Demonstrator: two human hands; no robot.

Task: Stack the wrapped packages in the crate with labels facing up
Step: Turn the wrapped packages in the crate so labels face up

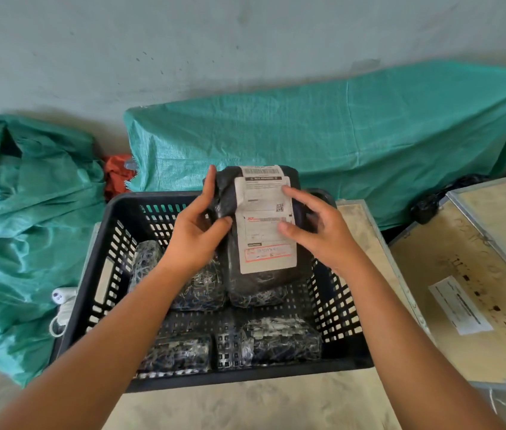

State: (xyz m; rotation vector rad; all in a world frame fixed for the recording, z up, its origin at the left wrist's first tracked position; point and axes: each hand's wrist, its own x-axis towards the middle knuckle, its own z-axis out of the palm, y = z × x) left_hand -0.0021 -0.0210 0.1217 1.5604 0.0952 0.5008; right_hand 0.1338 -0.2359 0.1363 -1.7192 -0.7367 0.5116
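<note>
**Over the crate, a labelled package in both our hands**

Above the far half of the black perforated plastic crate (332, 308) we held a black plastic-wrapped package (261, 283), its white shipping label (264, 225) facing up. Our left hand (196, 231) had its grip closed around the package's left edge, thumb on top. Our right hand (317, 228) pressed thumb and fingertips onto the label's right side, fingers half curled. Inside the crate lay several dark packages bound in shiny clear wrap (279, 339), along the floor and left wall. The crate sat on a pale wooden tabletop (366, 231), with green woven sacking (354, 135) behind.
</note>
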